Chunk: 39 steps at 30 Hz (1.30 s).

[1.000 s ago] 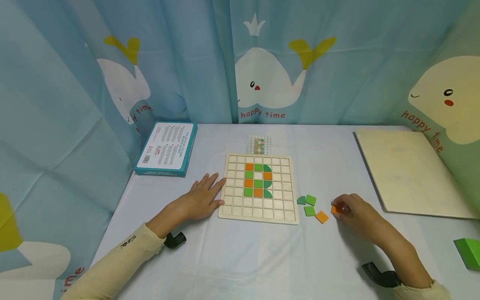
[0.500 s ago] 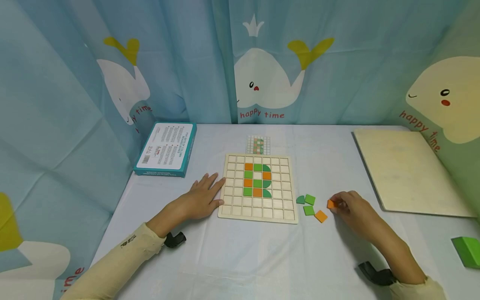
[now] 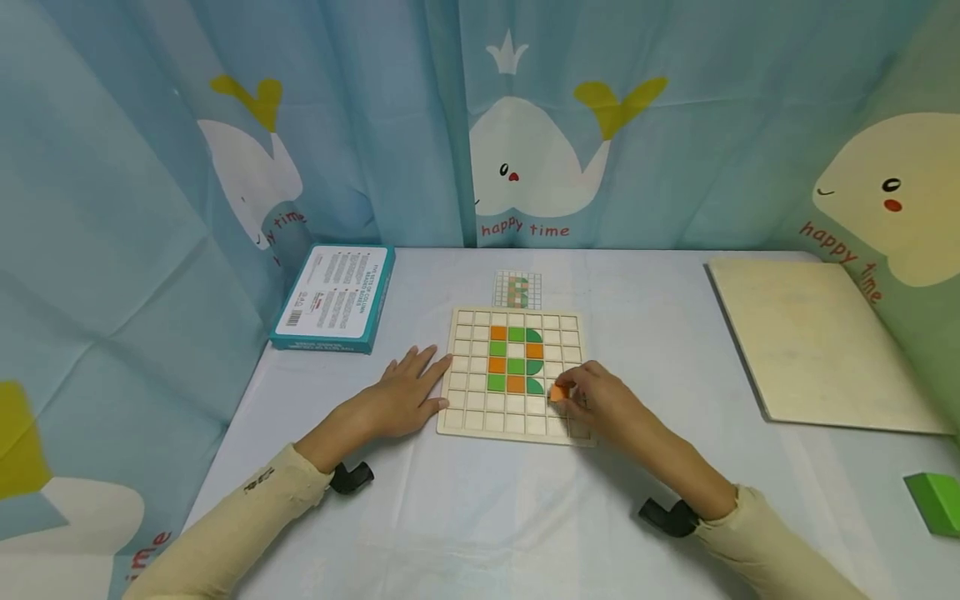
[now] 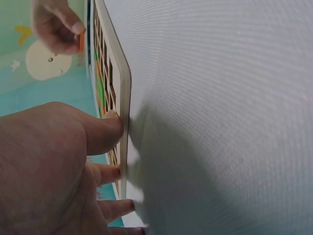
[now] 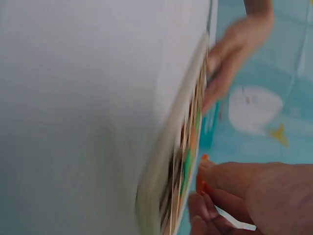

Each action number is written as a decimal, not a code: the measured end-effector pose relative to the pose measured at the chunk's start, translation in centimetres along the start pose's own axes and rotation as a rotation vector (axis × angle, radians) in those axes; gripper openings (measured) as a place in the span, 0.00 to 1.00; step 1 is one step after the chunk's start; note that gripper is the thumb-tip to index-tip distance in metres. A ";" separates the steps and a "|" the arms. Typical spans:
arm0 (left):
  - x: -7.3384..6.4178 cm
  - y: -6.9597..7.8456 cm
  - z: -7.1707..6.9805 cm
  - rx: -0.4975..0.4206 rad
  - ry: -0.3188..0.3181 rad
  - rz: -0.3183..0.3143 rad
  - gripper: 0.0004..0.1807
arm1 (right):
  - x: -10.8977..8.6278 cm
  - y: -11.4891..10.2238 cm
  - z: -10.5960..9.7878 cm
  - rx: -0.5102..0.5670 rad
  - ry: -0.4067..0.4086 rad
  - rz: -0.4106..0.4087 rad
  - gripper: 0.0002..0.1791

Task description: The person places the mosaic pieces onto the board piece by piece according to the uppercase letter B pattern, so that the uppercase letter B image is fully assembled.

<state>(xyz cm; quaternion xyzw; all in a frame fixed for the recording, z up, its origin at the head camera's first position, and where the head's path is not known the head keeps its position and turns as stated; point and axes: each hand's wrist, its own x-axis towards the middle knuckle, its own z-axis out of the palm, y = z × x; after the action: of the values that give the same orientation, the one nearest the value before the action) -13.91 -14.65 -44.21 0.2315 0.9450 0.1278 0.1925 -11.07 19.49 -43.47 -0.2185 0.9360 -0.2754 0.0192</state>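
Observation:
A wooden grid board (image 3: 459,423) lies on the table, some of its cells filled with orange squares, light green squares and dark green rounded pieces (image 3: 535,386). My right hand (image 3: 611,408) pinches an orange tile (image 3: 558,392) between thumb and fingers, over the right part of the board beside the rounded pieces. In the right wrist view this tile (image 5: 200,180) is partly covered by the fingers. My left hand (image 3: 405,396) lies with fingers spread at the board's left edge. The left wrist view has its thumb (image 4: 105,133) and fingertips touching the board's rim (image 4: 125,103).
Behind the board lies a small pattern card (image 3: 517,289). A teal box (image 3: 330,298) stands at the back left. On the right are a large wooden panel (image 3: 825,342) and a green block (image 3: 933,504). Printed curtains (image 3: 420,125) surround the table.
My right hand has carried the orange tile leftward from the table to above the board. The loose tiles beside the board are now hidden behind that hand. My left hand stays put.

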 end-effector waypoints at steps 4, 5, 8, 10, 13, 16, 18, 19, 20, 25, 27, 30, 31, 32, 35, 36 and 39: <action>0.1 0.0 0.0 -0.011 -0.003 0.004 0.40 | 1.3 -1.6 1.9 0.034 -0.010 -0.068 0.11; 0.1 0.0 0.0 -0.010 -0.004 0.003 0.40 | 1.6 -2.0 2.3 0.046 -0.015 -0.075 0.10; 0.0 0.1 -0.1 -0.010 0.000 0.000 0.40 | 2.4 -3.0 3.2 0.063 -0.039 -0.090 0.08; 0.0 0.1 -0.1 -0.008 0.005 -0.001 0.40 | 2.8 -3.7 3.6 0.057 -0.058 -0.088 0.07; 0.1 0.0 -0.1 -0.003 0.005 -0.004 0.40 | 3.3 -4.2 4.2 0.015 -0.068 -0.117 0.08; 0.1 0.0 -0.1 0.001 0.005 -0.002 0.39 | 3.7 -4.6 4.6 -0.039 -0.055 -0.170 0.09; 0.1 0.0 -0.1 0.001 0.002 -0.001 0.39 | 3.9 -4.7 4.8 -0.063 -0.042 -0.197 0.08; 0.1 0.0 -0.1 0.000 0.002 0.001 0.39 | 4.0 -4.8 4.9 -0.072 -0.035 -0.209 0.08; 0.0 0.0 -0.1 -0.001 0.002 0.003 0.39 | 4.0 -4.9 4.9 -0.081 -0.023 -0.230 0.07; 0.1 -0.1 0.0 0.001 0.007 0.007 0.39 | 4.0 -4.9 5.0 -0.072 -0.013 -0.299 0.06; 0.1 0.0 0.1 0.004 0.009 0.008 0.39 | 3.8 -4.8 4.8 -0.063 -0.019 -0.320 0.07; 0.1 0.0 0.1 0.004 0.009 0.011 0.39 | 3.4 -4.5 4.1 -0.064 -0.026 -0.319 0.08; 0.1 0.0 0.1 0.003 0.008 0.012 0.39 | 3.3 -4.3 3.8 -0.062 -0.029 -0.314 0.09; 0.2 0.0 0.1 0.002 0.007 0.012 0.40 | 3.1 -4.0 3.4 -0.060 -0.029 -0.303 0.09; 0.2 -0.1 0.1 0.007 0.000 0.004 0.40 | 2.5 -2.9 1.8 -0.051 -0.031 -0.240 0.10; 0.2 -0.1 0.1 0.007 0.000 0.003 0.40 | 2.3 -2.4 1.2 -0.046 -0.037 -0.213 0.09; 0.2 -0.2 0.1 0.009 0.004 0.003 0.40 | 1.6 -0.8 -1.0 -0.049 -0.093 -0.101 0.08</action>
<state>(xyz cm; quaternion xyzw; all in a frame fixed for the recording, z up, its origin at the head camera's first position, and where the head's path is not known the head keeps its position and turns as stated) -14.07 -14.71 -44.40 0.2335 0.9456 0.1245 0.1894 -12.34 18.69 -42.07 -0.2783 0.9284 -0.2425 0.0434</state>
